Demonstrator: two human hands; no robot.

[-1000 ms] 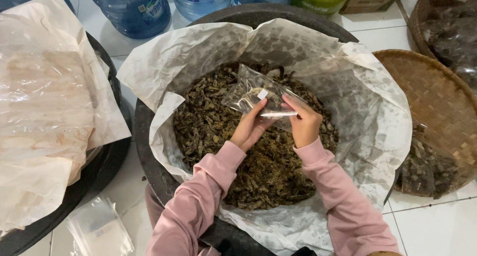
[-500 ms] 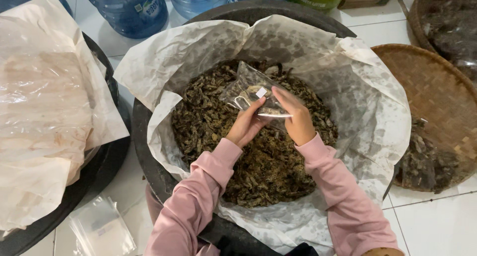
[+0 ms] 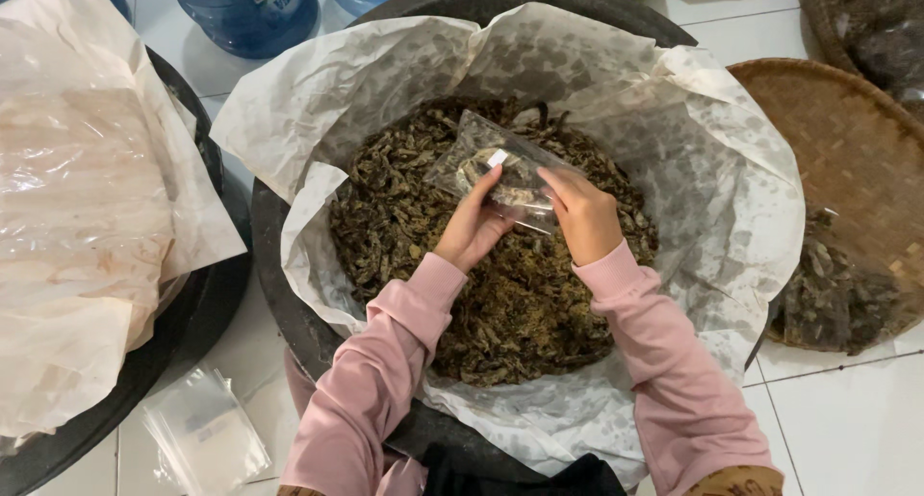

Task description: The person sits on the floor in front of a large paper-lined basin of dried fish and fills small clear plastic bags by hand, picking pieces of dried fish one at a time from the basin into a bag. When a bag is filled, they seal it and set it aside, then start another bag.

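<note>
**Both hands hold a small clear bag over the tub of dried leaves**

I see my two hands together above the big black tub [image 3: 289, 304]. The left hand [image 3: 474, 228] holds the small clear bag [image 3: 502, 169] from below and from the side; its fingers [image 3: 489, 183] are pressed against the plastic, close to a small white label on the bag. The right hand [image 3: 584, 217] takes the other edge of the bag, and its fingers [image 3: 553, 180] pinch the plastic there. The bag is tilted and has some dark pieces inside it. It hangs just above the pile of dried leaves [image 3: 500, 294]; I cannot tell if its bottom corner touches the pile.

The leaves lie on white paper [image 3: 693, 150] that lines the tub and folds over its rim. Both arms wear pink sleeves [image 3: 664, 361] and come in from the lower edge.

To the left stands a second tub [image 3: 183, 352], covered with paper and a clear plastic sheet [image 3: 77, 217]. On the tiled floor [image 3: 847, 429] between the tubs lies a stack of empty clear bags [image 3: 204, 433]. To the right is a woven tray [image 3: 847, 159] with a small heap of the same dark leaves. At the top I see blue water bottles [image 3: 252, 10].
</note>
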